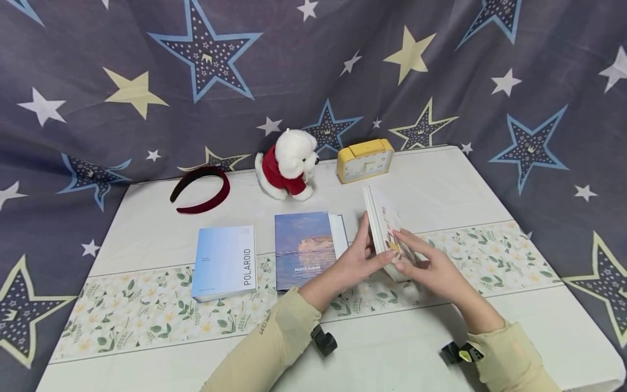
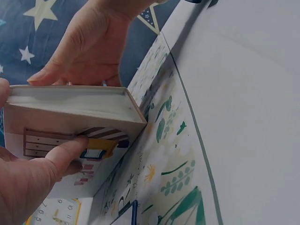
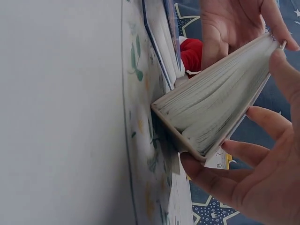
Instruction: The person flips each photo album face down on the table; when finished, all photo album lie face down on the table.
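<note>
A thick white photo album (image 1: 389, 226) with a printed cover stands on edge, tilted, over the floral band of the cloth. My left hand (image 1: 360, 258) grips it from the left, thumb over the near edge and fingers at the side cover. On the opposite side my right hand (image 1: 431, 267) holds the printed cover and the near edge. Its page edges (image 3: 215, 98) fan slightly between the covers in the right wrist view. Left of it lie a blue photo album (image 1: 303, 245) with a seaside picture and a pale blue Polaroid album (image 1: 224, 261).
Along the back sit a dark red headband (image 1: 222, 193), a white plush dog (image 1: 294, 158) in a red top and a yellow clock (image 1: 364, 160). A starry curtain (image 1: 313, 65) hangs behind the white table (image 1: 382, 348). Both wrists wear black straps with small devices.
</note>
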Demonstrator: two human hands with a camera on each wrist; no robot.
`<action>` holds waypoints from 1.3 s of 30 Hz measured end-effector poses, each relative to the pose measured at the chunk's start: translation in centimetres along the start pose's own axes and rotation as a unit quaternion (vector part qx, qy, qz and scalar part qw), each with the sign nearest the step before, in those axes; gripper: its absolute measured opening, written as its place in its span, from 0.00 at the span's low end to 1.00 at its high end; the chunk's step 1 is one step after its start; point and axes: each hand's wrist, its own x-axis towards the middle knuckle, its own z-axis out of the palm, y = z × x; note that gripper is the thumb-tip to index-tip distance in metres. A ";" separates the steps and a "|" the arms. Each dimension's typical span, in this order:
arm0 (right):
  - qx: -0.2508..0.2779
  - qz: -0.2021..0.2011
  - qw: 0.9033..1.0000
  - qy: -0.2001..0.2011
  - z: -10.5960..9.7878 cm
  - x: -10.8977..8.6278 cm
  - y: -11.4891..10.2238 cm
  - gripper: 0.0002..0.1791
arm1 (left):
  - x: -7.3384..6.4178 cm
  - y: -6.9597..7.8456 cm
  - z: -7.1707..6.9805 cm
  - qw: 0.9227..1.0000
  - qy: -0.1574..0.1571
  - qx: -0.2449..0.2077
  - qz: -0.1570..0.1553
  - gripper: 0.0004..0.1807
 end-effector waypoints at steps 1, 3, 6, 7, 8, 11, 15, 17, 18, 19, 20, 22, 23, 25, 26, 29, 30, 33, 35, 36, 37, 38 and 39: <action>-0.009 0.002 1.000 0.004 -0.1 0.0 0.0 0.34 | -0.1 0.4 0.1 1.000 -0.003 -0.005 -0.001 0.53; -0.022 0.002 1.000 0.011 -0.2 -0.1 0.0 0.34 | -0.1 0.4 0.1 1.000 -0.004 -0.011 0.001 0.51; -0.041 0.000 0.999 0.018 -0.4 -0.1 0.0 0.34 | -0.3 0.4 0.2 1.000 -0.007 -0.021 -0.007 0.51; -0.047 -0.001 0.999 0.020 -0.5 -0.2 0.0 0.33 | -0.3 0.4 0.2 1.000 -0.006 -0.023 -0.012 0.52; -0.054 -0.003 0.998 0.022 -0.5 -0.2 0.0 0.33 | -0.3 0.0 0.2 1.000 -0.006 -0.025 -0.014 0.52; -0.089 -0.007 0.996 0.029 -0.7 -0.2 0.0 0.33 | -0.5 -0.2 0.3 0.999 -0.007 -0.023 -0.023 0.50; -0.154 -0.012 0.987 0.037 -1.1 -0.3 -0.2 0.34 | -0.6 -0.4 0.6 0.999 -0.001 0.007 -0.036 0.49; -0.177 -0.014 0.983 0.038 -1.3 -0.3 -0.2 0.34 | -0.7 -0.4 0.8 0.998 0.008 0.030 -0.057 0.49; -0.183 -0.012 0.982 0.036 -1.4 -0.3 -0.2 0.34 | -0.7 -0.4 0.9 0.996 0.013 0.046 -0.070 0.49; -0.183 -0.011 0.982 0.034 -1.4 -0.3 -0.2 0.34 | -0.8 -0.4 1.0 0.994 0.019 0.068 -0.084 0.49; -0.184 -0.008 0.982 0.031 -1.5 -0.3 -0.2 0.34 | -0.9 -0.4 1.0 0.991 0.022 0.087 -0.099 0.49; -0.187 -0.002 0.982 0.026 -1.5 -0.3 -0.1 0.33 | -1.0 -0.4 1.1 0.985 0.022 0.128 -0.116 0.49; -0.189 0.000 0.982 0.023 -1.6 -0.4 -0.1 0.33 | -1.1 -0.4 1.1 0.981 0.022 0.150 -0.123 0.49; -0.195 0.002 0.981 0.019 -1.6 -0.4 0.0 0.33 | -1.1 -0.5 1.0 0.975 0.015 0.183 -0.128 0.49; -0.199 0.001 0.980 0.017 -1.6 -0.4 0.1 0.33 | -1.1 -0.6 1.0 0.973 0.012 0.193 -0.129 0.49; -0.210 -0.001 0.977 0.017 -1.5 -0.4 0.2 0.33 | -1.2 -0.7 1.0 0.963 0.012 0.229 -0.142 0.49; -0.216 -0.002 0.976 0.018 -1.4 -0.4 0.2 0.33 | -1.1 -0.8 1.0 0.960 0.015 0.239 -0.149 0.48; -0.240 -0.007 0.970 0.026 -1.3 -0.3 0.3 0.32 | -1.1 -0.6 1.1 0.948 0.028 0.269 -0.168 0.45; -0.259 -0.008 0.965 0.029 -1.2 -0.3 0.3 0.30 | -1.1 -0.7 1.2 0.939 0.031 0.292 -0.176 0.41; -0.269 -0.008 0.963 0.029 -1.2 -0.3 0.3 0.30 | -1.1 -0.7 1.3 0.935 0.031 0.305 -0.179 0.39; -0.277 -0.006 0.960 0.028 -1.2 -0.3 0.3 0.29 | -1.1 -0.8 1.4 0.931 0.030 0.317 -0.180 0.36; -0.284 -0.002 0.958 0.025 -1.2 -0.3 0.2 0.29 | -1.2 -0.8 1.4 0.927 0.026 0.328 -0.179 0.34; -0.290 0.003 0.957 0.021 -1.2 -0.3 0.2 0.29 | -1.2 -0.8 1.5 0.925 0.022 0.336 -0.178 0.33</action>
